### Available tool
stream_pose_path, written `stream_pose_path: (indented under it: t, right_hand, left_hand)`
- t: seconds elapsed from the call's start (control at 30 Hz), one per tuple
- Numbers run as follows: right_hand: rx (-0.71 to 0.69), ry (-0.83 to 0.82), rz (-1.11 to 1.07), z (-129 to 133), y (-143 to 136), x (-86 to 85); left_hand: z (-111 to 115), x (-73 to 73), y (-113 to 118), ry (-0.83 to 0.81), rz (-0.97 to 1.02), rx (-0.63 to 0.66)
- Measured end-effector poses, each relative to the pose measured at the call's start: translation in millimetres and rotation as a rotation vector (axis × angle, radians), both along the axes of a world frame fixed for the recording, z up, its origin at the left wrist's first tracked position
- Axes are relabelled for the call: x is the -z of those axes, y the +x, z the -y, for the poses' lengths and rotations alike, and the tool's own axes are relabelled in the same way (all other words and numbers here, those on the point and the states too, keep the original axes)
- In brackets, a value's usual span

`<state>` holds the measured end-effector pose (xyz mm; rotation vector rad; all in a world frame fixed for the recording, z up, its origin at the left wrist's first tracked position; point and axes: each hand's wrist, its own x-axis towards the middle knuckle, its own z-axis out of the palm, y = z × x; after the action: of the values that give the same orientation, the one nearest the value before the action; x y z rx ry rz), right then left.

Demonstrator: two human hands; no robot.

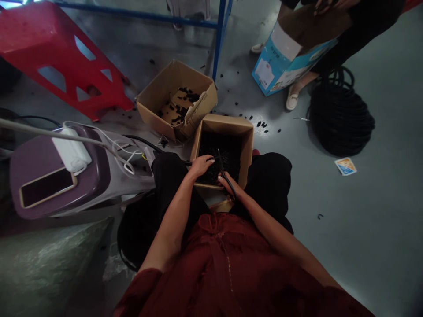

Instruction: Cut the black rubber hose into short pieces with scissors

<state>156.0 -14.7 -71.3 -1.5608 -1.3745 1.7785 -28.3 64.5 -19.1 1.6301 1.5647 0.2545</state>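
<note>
Between my knees stands an open cardboard box with many small black pieces inside. My left hand is closed on a black cable above the left part of the box, and the cable's end points right. My right hand is wrapped round black-handled scissors over the box's front right. The scissor blades point up and away from me and meet the cable's end; whether they touch it is hard to tell.
A second cardboard box with black scraps is behind left. Left are a red stool and a purple stool bearing a phone. A person with a blue box sits behind right, near a black coil.
</note>
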Motion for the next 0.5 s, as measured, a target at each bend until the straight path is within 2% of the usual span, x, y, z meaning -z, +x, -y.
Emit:
stream_pose_path:
  t: [0.23,0.5]
  right_hand:
    - [-0.030,0.008,0.021,0,0,1.2]
    - [-0.036,0.044,0.190,0,1,-9.1]
  left_hand:
    - [-1,-0.2,1,-0.025,-0.014,0.026]
    - [0,2.1,-3,-0.043,0.044,0.096]
